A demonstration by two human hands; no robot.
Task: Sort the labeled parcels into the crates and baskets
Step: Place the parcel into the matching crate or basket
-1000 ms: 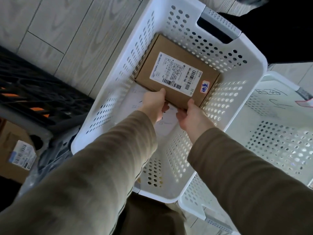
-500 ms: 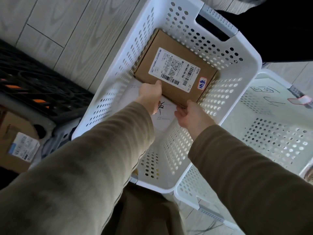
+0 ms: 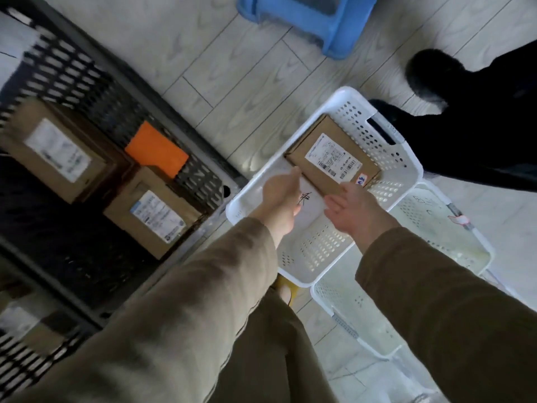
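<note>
Your left hand and right hand are bare, and each comes out of a long, loose sleeve of soft, matte olive-brown fabric. The left olive-brown sleeve ends in a plain hem at the wrist and shows broad, shallow folds along the forearm. The right olive-brown sleeve has the same plain hem and looks darker where it lies in shade. Between them, your loose olive-brown trousers match the top in colour. Just past the trouser leg, the tip of some yellow footwear shows, too small to tell its kind.
</note>
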